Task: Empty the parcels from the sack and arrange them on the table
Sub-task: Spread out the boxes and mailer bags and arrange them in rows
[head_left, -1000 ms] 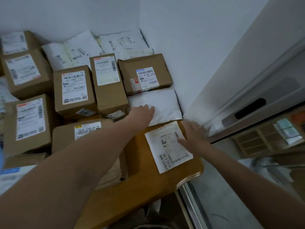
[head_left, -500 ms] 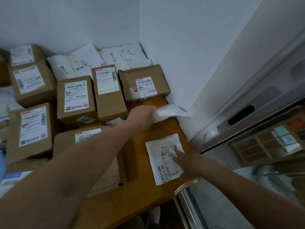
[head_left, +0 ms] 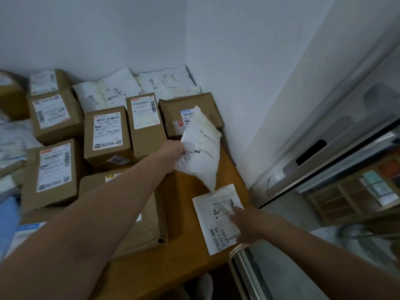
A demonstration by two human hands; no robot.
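Parcels cover the wooden table [head_left: 184, 245] in the corner of the room. Nearest, at five o'clock, a flat white mailer [head_left: 205, 215] lies on bare wood by the table's edge; along its side I read "82-5-2516". My right hand [head_left: 251, 226] rests on it, fingers stretched out and pressing on the label; whether the thumb hooks the edge I cannot tell. At seven o'clock, under my left forearm, lies a flat brown paper parcel [head_left: 147, 230].

Further on, near the middle, my left hand [head_left: 174, 156] grips a crumpled white poly bag [head_left: 201, 156] by its left edge, fingers curled round it. The bag hangs tilted, clear of the wood, its lower corner just above the flat mailer; its print is too blurred to read.

Beyond, at eleven o'clock, stands a brown carton [head_left: 107, 148] labelled "507-P602 170", with a taller carton [head_left: 146, 137] touching its right side. At twelve o'clock, white mailers [head_left: 108, 94] lean against the wall.
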